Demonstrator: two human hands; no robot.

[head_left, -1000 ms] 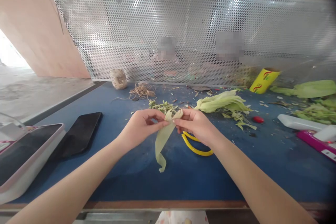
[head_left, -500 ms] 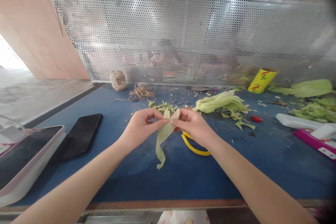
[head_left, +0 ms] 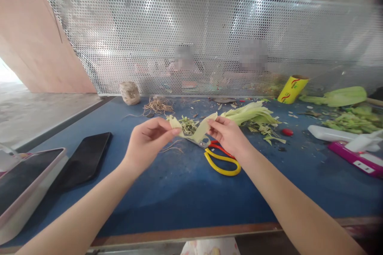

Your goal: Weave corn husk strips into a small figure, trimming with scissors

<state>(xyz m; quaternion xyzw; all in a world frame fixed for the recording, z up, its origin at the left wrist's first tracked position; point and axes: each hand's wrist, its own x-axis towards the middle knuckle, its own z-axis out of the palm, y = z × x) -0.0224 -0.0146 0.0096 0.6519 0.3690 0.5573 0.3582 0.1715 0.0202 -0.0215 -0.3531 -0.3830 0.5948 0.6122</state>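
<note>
My left hand [head_left: 147, 138] is closed, pinching one end of a pale green corn husk strip [head_left: 202, 129] between thumb and fingers. The strip's other end is pinched in my right hand [head_left: 229, 134]. Its middle sags between the hands, and I cannot tell there whether it is a single piece. Just below lies a pair of scissors [head_left: 223, 172] with yellow and red handles, blades pointing left, partly hidden by the husk. Behind the strip sits a small heap of green scraps [head_left: 188, 124]. Past my right hand rests a bundle of corn husks [head_left: 249, 114].
On the blue tabletop [head_left: 167, 203], a black phone [head_left: 85, 159] and a pale-rimmed tray [head_left: 32, 191] lie left. Twine [head_left: 158, 105] and a whitish roll [head_left: 129, 93] stand behind. Rightward are a yellow tube [head_left: 293, 89] and purple power strip [head_left: 356, 159]. A perforated metal screen [head_left: 203, 24] closes the back.
My hands have drawn apart, left hand leftward and right hand slightly rightward. The husk, earlier bunched with a tail hanging down, is now spread between them. More of the scissors shows.
</note>
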